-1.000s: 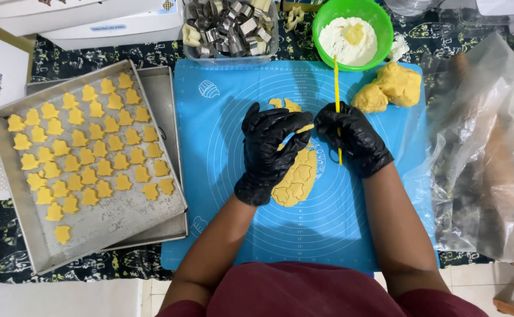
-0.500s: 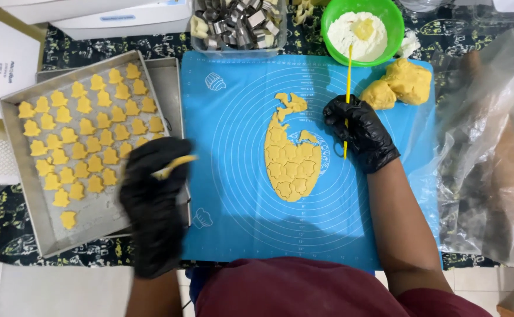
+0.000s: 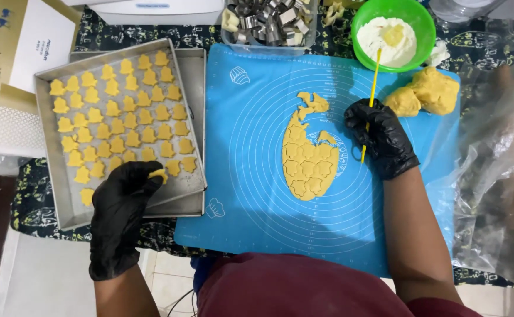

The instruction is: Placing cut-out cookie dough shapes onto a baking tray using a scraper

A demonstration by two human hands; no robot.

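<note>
Your left hand (image 3: 125, 202), which a second earlier worked beside the right over the rolled dough (image 3: 308, 155), had carried a pinched cutout cookie (image 3: 157, 174) left to the baking tray (image 3: 193, 70); your right hand (image 3: 384, 138) gripped the yellow stick (image 3: 371, 100) over the blue mat (image 3: 245, 176).

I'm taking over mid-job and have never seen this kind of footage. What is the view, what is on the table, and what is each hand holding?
There is no machine: a camera on a person's head looks down at their two black-gloved hands. The left hand holds a small cut dough piece over a metal tray filled with rows of similar shapes. The right hand grips a thin yellow stick beside the rolled dough sheet on a blue mat. Behind are a green bowl of white powder, dough lumps and a tub of metal cutters.
</note>
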